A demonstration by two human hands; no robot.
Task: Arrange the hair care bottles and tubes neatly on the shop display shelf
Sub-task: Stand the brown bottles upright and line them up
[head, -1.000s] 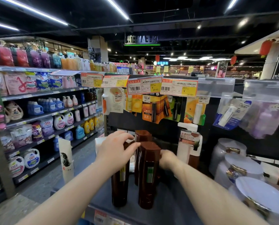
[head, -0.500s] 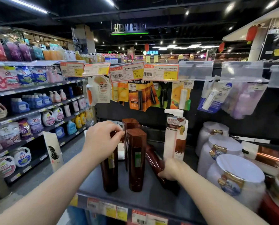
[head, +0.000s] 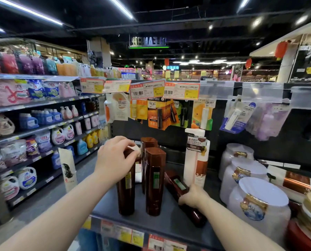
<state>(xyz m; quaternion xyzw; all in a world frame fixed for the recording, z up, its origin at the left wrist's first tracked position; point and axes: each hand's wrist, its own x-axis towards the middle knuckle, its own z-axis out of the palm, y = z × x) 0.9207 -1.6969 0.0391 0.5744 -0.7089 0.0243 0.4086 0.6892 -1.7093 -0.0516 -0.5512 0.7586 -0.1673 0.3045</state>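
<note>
While the shelf (head: 169, 220) is only partly ordered, the left hand (head: 115, 160) rests over the cap of the near-left brown bottle (head: 125, 192), fingers curled down around its top. Just to its right a second brown bottle (head: 155, 180) stands upright, with a third (head: 149, 142) behind it. Further right, a fallen brown bottle (head: 176, 183) lies on its side, pointing near-right; the right hand (head: 192, 196) is closed around its middle. Beyond it stands a white pump bottle (head: 196, 160). Judged step: righting the fallen bottle. Next move calls for tilting it upright and setting it beside the standing pair, without knocking the pump bottle.
</note>
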